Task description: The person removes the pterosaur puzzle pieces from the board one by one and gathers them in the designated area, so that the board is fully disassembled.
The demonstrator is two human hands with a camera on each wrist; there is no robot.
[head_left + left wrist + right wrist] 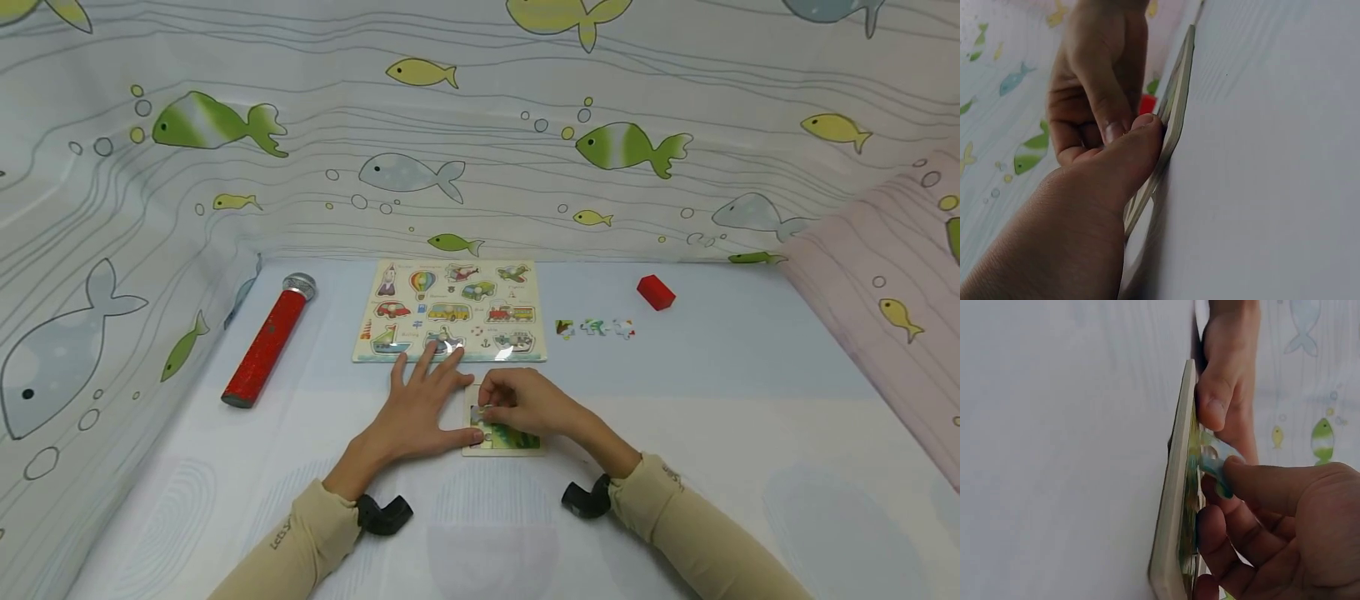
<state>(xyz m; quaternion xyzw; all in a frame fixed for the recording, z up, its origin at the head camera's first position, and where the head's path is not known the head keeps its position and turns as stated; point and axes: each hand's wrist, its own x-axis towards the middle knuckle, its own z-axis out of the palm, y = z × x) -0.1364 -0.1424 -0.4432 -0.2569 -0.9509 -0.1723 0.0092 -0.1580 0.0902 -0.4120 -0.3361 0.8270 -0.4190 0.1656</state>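
Note:
A small wooden jigsaw puzzle board (504, 452) lies on the table between the hands, partly filled with green pieces. Fingers spread, my left hand (420, 421) rests flat beside it, and its thumb (1141, 140) presses on the board's left edge. Over the board, my right hand (534, 404) pinches a blue-green puzzle piece (1219, 461) between thumb and fingers. That piece is tilted against the board's surface in the right wrist view; its exact fit is hidden by the fingers.
Behind the hands lies a larger vehicle picture puzzle board (480, 327). Three loose puzzle pieces (592, 327) sit to its right, with a red block (656, 292) beyond them. A red microphone (270, 346) lies at the left. Fish-patterned cloth (495, 133) walls the back and sides.

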